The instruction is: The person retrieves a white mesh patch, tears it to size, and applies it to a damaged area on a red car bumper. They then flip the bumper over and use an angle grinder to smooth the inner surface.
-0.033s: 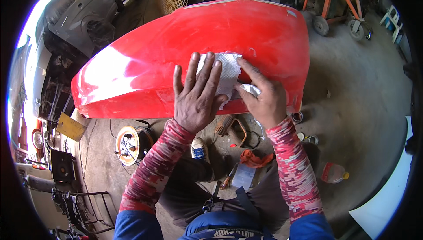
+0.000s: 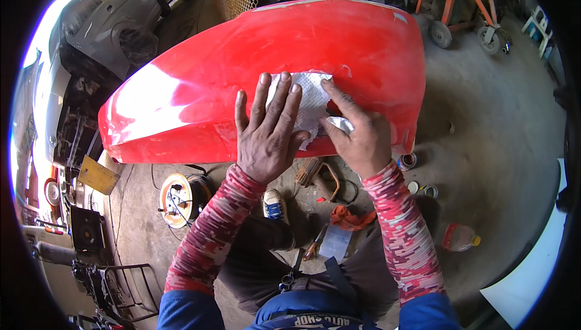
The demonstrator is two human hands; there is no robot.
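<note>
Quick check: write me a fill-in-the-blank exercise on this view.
1. The left hand rests on a white sheet over a ____ panel.
2. The right hand is at the sheet's ____ side.
3. The cap on the bottle is ____.
4. The laces on the shoe are ____.
Missing: red; right; yellow; blue.

The spread fingers (image 2: pixel 276 109) of my left hand (image 2: pixel 264 145) hide part of the white, textured paper sheet (image 2: pixel 313 97). Together, the paper and my hands cover a patch of the glossy red curved panel (image 2: pixel 230 45). I can't see the palm of my right hand (image 2: pixel 368 139). Far right, the orange metal frame on wheels (image 2: pixel 449 3) runs past the picture's edge. Near right, the dark rim cuts off the flat white sheet (image 2: pixel 532 263); my blue sleeves (image 2: pixel 190 312) end at the near edge.
</note>
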